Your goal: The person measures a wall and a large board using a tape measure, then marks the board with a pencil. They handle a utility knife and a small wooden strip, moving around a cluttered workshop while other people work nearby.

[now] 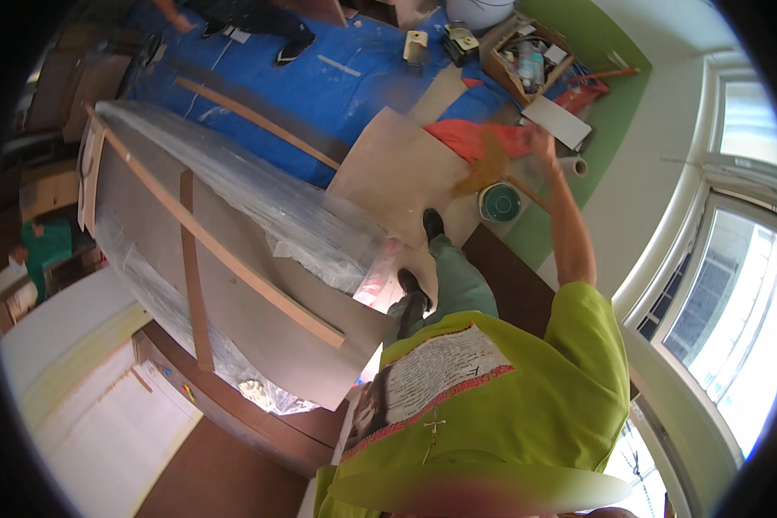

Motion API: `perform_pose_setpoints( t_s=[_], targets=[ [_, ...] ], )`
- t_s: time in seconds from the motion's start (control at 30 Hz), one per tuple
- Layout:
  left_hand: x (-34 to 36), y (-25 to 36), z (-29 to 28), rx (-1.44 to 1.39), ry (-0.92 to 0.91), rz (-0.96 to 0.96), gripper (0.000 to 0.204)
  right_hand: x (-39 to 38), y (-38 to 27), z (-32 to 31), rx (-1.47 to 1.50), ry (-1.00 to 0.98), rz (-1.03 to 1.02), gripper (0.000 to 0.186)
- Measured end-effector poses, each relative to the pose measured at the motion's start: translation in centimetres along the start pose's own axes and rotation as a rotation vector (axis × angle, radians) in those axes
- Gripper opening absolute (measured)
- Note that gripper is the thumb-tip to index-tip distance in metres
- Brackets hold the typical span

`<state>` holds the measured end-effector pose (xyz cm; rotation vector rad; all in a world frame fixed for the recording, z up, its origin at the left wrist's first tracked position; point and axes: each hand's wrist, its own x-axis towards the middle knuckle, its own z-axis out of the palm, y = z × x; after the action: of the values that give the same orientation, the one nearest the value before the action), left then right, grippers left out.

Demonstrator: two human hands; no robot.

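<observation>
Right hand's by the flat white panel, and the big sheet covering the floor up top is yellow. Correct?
Not quite: the big sheet covering the floor is blue, not yellow, as the head view shows. The right hand is by the flat white panel, as you said.

One head-worn fisheye looks down over the shirt (544,388).

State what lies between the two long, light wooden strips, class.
In the head view, from the upper strip to the lower strip: blue sheeting, clear plastic film, then brown board.
</observation>
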<state>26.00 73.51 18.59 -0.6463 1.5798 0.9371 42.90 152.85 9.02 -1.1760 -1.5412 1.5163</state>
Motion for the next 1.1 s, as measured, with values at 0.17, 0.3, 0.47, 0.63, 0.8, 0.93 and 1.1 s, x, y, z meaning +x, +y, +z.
perform_pose_setpoints(
  t_s=[0.17, 0.3, 0.47, 0.63, 0.8, 0.93, 1.1],
  targets=[
    [-0.5, -2.2, 1.5, -0.058, -0.019, -0.003, 0.031, -22.1, 11.3, 3.7, 0.073, -0.157, 0.432, 0.030],
    [0.0, -4.0, 2.1, -0.082, -0.052, 0.005, 0.031, -36.2, 15.2, 2.2, -0.124, -0.067, 0.771, 0.023],
    [3.2, -5.8, 1.6, -0.040, -0.119, -0.024, 0.030, -37.7, 13.6, -0.2, -0.358, -0.217, 0.685, 0.020],
    [7.2, -7.6, 0.7, -0.010, -0.210, -0.064, 0.029, -29.6, 6.1, 0.8, -0.074, -0.045, 0.660, 0.023],
    [8.6, -6.7, 0.7, -0.057, -0.310, -0.092, 0.029, -27.3, 0.9, 3.0, 0.013, 0.036, 0.434, 0.024],
    [5.4, -5.8, -0.4, 0.068, -0.360, 0.028, 0.027, -29.6, 1.8, 4.1, 0.023, -0.007, 0.505, 0.025],
    [5.5, -6.5, 1.5, 0.194, -0.170, -0.053, 0.028, -30.4, 3.7, 3.9, -0.042, 0.060, 0.662, 0.027]
  ],
)
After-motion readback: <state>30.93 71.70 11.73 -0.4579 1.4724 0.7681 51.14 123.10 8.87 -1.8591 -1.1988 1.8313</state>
